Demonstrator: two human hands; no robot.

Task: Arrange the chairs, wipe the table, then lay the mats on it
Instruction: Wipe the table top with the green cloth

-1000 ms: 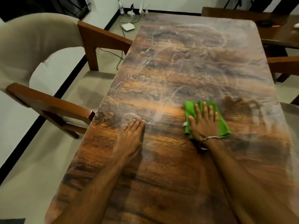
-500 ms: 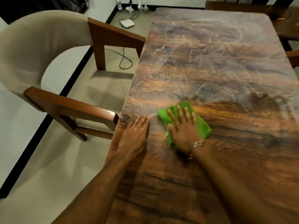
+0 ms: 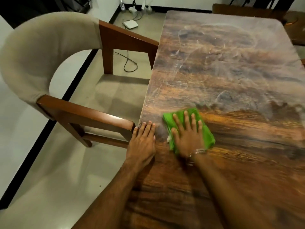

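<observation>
The right hand lies flat with its fingers spread wide, palm pressed down on a green cloth on the wooden table. The cloth shows beyond the fingertips and out past the little-finger side; a small pale tag pokes out by the thumb, too blurred to read. A metal bracelet sits at that wrist.

Just beside it, on the thumb side, the left hand rests open and flat on the tabletop with fingers close together, holding nothing, right at the table's edge. Its fingertips nearly meet the end of the nearer wooden armrest of a chair, which stands pulled up to the table on the outer side of the left hand, with a beige padded back.

Ahead of both hands the tabletop carries pale swirling smears. Farther off on the floor lie a white box and a dark cable. No writing can be read anywhere.
</observation>
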